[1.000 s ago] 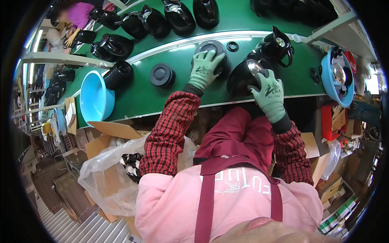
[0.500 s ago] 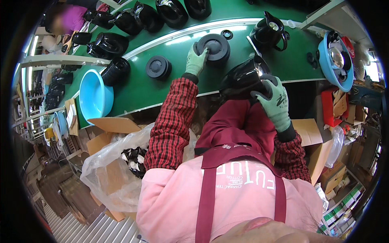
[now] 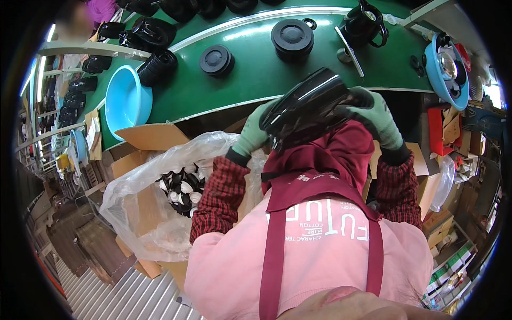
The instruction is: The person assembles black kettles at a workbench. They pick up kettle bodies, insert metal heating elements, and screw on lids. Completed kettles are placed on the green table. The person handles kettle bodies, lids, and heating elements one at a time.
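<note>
Two hands, black pot [image 3: 309,109] tilted, rim lower-left

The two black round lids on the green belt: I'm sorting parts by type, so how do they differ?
The farther lid looks larger and stands taller, with a thick stepped rim; the nearer lid looks smaller and flatter. The farther lid lies beside a small black ring; the nearer lid lies closer to the ribbed black part by the blue basin. Both are black, round, with a raised centre, lying flat on the green belt, untouched by either hand.
</note>
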`<state>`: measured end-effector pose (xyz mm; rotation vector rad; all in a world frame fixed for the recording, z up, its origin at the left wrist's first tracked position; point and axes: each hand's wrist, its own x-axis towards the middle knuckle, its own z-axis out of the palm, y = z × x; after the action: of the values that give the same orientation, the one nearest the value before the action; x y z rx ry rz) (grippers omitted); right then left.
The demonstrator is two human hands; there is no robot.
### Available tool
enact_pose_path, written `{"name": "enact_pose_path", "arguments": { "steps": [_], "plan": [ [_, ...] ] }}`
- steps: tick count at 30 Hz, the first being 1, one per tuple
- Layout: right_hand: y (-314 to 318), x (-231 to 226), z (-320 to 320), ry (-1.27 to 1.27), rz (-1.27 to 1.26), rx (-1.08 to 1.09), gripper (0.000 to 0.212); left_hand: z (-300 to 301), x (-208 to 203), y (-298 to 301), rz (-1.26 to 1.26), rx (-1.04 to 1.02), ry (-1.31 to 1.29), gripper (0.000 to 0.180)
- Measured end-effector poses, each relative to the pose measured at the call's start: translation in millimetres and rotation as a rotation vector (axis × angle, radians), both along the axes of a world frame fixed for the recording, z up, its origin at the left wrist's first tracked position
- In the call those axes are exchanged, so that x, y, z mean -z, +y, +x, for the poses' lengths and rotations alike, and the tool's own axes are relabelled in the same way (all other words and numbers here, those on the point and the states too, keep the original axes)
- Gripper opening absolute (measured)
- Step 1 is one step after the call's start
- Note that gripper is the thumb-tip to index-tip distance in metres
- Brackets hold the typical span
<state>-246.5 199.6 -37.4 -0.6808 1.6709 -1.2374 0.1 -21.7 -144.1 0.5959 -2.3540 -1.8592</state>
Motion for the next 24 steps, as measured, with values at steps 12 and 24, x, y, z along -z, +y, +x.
{"name": "enact_pose_path", "arguments": {
  "steps": [12,24],
  "plan": [
    [-130.1,37.6,-13.9,0.354,0.023,-0.318,0.063,81.0,41.5,-15.5,0.154,-0.217,0.135,0.052],
    [-210.2,87.0,-47.6,1.249,0.212,0.043,0.093,86.3,28.8,17.6,0.301,-0.387,0.319,0.057]
  ]
}}
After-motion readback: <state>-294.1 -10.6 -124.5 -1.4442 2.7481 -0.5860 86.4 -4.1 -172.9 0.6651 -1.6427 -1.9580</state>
